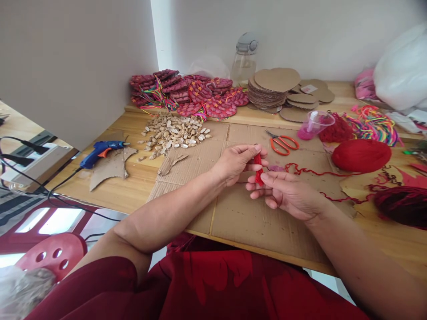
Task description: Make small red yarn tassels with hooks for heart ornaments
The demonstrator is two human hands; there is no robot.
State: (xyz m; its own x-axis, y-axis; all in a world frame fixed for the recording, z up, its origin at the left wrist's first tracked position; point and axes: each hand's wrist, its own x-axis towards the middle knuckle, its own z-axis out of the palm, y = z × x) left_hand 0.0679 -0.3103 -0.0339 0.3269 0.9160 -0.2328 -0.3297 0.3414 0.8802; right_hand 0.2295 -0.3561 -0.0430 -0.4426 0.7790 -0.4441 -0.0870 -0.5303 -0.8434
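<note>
While hands [235, 163] hold yarn [259, 178], cardboard [250, 218] lies on wooden table [136, 189] near pale wall [300, 35].

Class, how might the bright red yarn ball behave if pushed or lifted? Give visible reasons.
The red yarn ball would probably roll, given its rounded sides. It should squash slightly, being wound yarn. Lifted, it would likely drag its loose strand.

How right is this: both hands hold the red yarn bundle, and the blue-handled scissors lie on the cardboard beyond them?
Wrong colour: in the head view, the scissors have orange handles. The left hand and right hand do hold the red yarn bundle, with the scissors on the cardboard beyond.
</note>
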